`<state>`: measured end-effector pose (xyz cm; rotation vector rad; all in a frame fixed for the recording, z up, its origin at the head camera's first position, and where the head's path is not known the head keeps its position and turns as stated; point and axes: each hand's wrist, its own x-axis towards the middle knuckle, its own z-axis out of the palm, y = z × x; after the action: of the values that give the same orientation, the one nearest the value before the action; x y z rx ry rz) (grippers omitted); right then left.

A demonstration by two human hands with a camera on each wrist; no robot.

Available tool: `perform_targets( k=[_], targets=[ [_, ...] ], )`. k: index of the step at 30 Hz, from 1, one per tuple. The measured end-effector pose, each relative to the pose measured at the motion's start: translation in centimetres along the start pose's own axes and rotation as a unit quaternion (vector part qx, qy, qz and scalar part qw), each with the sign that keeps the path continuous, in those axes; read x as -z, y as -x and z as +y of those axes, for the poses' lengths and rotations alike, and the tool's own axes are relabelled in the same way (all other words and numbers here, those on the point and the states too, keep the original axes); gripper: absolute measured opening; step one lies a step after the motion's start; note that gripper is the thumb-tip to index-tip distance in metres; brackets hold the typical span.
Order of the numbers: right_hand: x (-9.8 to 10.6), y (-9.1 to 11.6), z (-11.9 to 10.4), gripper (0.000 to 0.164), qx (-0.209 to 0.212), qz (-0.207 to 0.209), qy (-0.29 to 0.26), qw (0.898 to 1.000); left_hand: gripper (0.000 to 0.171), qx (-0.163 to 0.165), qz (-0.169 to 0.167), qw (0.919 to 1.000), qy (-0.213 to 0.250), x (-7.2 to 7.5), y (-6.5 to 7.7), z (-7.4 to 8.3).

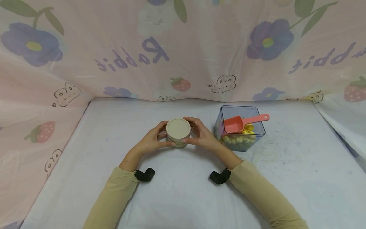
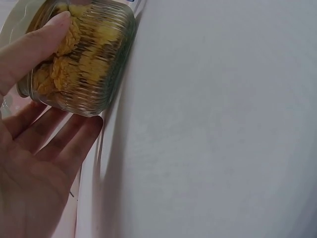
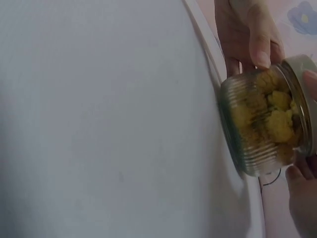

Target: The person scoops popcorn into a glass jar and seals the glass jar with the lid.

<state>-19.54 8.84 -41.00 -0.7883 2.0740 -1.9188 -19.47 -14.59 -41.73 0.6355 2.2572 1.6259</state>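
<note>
A small ribbed glass jar (image 2: 91,74) with yellow dried flowers inside stands upright on the white table, capped by a round cream lid (image 1: 178,128). On its left side my left hand (image 1: 150,140) holds the glass body, thumb at the front and fingers round the far side. From the right, my right hand (image 1: 204,136) grips at the lid, its thumb on the lid's near edge. The right wrist view shows that thumb on the lid (image 3: 304,64) and fingertips beside the jar's top. Parts of the right hand lie outside that view.
To the right of the jar stands a clear bluish square container (image 1: 240,106) with yellow dried flowers in it. A pink scoop (image 1: 234,124) lies across its top, handle pointing right. A patterned curtain (image 1: 194,63) hangs behind the white table (image 1: 177,190).
</note>
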Motion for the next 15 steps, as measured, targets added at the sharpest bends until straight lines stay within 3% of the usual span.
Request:
perform_targets(
  k=[8,15],
  targets=[
    [-0.65,-0.05,-0.16,0.082,-0.006,0.019,-0.004,1.0,0.075,-0.003,0.001,1.0,0.007,0.0,0.05,0.0],
    [-0.1,0.15,0.0,0.097,-0.004,-0.01,-0.01,1.0,0.076,-0.002,0.001,1.0,0.006,-0.03,0.0,0.0]
  ],
)
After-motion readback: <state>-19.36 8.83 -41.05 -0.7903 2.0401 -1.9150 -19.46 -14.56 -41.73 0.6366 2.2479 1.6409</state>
